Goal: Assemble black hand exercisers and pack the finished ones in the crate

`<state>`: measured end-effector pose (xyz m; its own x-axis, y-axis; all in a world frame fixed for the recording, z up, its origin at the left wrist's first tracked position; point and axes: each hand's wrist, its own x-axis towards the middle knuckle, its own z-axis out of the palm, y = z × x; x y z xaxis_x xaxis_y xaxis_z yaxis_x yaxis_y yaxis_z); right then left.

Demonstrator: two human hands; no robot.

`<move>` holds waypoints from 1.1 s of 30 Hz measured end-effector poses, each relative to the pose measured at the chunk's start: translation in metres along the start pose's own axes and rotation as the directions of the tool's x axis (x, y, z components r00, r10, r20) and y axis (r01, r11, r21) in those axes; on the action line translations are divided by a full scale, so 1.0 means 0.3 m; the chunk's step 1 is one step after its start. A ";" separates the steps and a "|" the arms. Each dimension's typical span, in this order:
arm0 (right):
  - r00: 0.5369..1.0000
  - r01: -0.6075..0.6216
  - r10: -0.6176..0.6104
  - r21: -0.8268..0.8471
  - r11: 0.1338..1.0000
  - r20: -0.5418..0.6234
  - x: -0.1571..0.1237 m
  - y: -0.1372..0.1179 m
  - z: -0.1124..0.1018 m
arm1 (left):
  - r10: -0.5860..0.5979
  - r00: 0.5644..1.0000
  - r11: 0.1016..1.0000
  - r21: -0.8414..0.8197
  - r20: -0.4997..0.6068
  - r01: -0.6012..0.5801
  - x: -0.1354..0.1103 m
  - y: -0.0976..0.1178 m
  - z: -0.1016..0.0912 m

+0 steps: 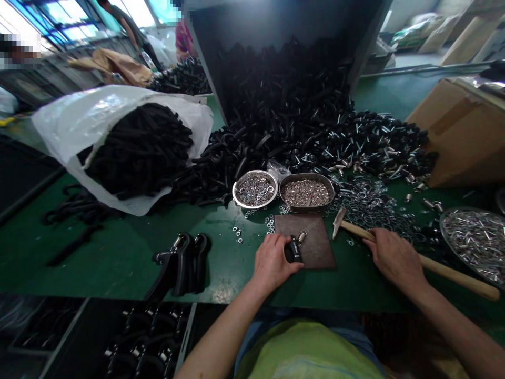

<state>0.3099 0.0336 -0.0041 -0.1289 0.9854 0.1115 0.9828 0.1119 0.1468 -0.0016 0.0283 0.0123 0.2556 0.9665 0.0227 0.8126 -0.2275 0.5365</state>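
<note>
My left hand [272, 261] is closed round a black hand-grip part with a metal spring [296, 246], pressing it down on a brown square plate [311, 239]. My right hand [394, 258] lies on the wooden handle of a hammer [434, 266], fingers curled over it. The hammer's metal head [338, 221] rests on the green table just right of the plate. Behind the plate stand a round metal dish of washers [254, 189] and an oval dish of small metal pieces [306, 192].
A big heap of black handles with metal pins [315, 121] fills the back of the table. At left lies a white bag of black parts [134, 142]; finished grips [185, 260] lie near me. A metal dish of pins [473, 239] and a cardboard box [465, 131] are at right.
</note>
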 end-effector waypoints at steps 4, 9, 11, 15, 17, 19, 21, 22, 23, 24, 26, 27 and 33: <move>1.000 0.002 -0.007 0.308 0.951 0.015 0.016 -0.099 -0.147 | -0.001 1.000 1.000 -0.005 -0.009 0.001 0.000 0.000 0.006; 0.982 0.183 -0.171 0.632 0.753 -0.081 0.002 -0.240 -0.236 | 0.002 1.000 1.000 -0.001 -0.023 -0.003 0.001 0.002 0.011; 0.970 0.194 -0.241 0.596 0.779 0.000 -0.001 -0.266 -0.235 | 0.007 1.000 1.000 0.001 -0.025 -0.007 -0.001 0.003 0.011; 0.975 0.188 -0.224 0.612 0.768 -0.019 -0.003 -0.266 -0.287 | 0.017 0.999 1.000 -0.006 -0.032 -0.017 -0.003 -0.001 0.017; 0.973 0.229 -0.148 0.643 0.731 -0.178 -0.010 -0.264 -0.314 | 0.011 0.999 1.000 -0.007 -0.040 -0.011 -0.003 -0.004 0.020; 0.958 0.271 -0.144 0.611 0.744 -0.249 -0.019 -0.270 -0.303 | 0.008 0.999 1.000 -0.006 -0.041 -0.008 -0.002 -0.005 0.021; 0.963 0.270 -0.225 0.544 0.794 -0.148 -0.025 -0.277 -0.255 | 0.007 0.999 1.000 -0.007 -0.037 -0.007 -0.001 -0.002 0.020; 0.964 0.253 -0.256 0.508 0.824 -0.065 -0.027 -0.274 -0.225 | 0.005 0.999 1.000 -0.008 -0.034 -0.005 -0.001 0.000 0.019; 0.966 0.225 -0.257 0.470 0.854 0.003 -0.029 -0.265 -0.195 | 0.002 0.999 1.000 -0.010 -0.033 -0.003 -0.002 0.001 0.018; 0.973 0.189 -0.227 0.430 0.883 0.039 -0.031 -0.247 -0.168 | 0.000 1.000 1.000 -0.013 -0.031 0.000 -0.002 0.003 0.017; 0.992 0.117 -0.127 0.330 0.937 0.008 -0.037 -0.188 -0.127 | -0.012 0.999 1.000 -0.025 -0.030 0.011 -0.003 0.003 0.013; 0.997 0.078 -0.073 0.264 0.961 -0.028 -0.040 -0.151 -0.111 | -0.026 0.999 0.999 -0.038 -0.033 0.025 -0.003 0.003 0.010; 0.990 0.038 -0.020 0.134 0.990 -0.139 -0.009 -0.081 -0.091 | -0.262 0.953 0.921 -0.335 -0.151 0.200 -0.008 0.037 -0.019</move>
<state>0.2828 0.0246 0.0189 -0.1653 0.9556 0.2438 0.9860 0.1660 0.0178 0.0040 0.0241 0.0229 -0.0482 0.9988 0.0081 0.6238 0.0238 0.7812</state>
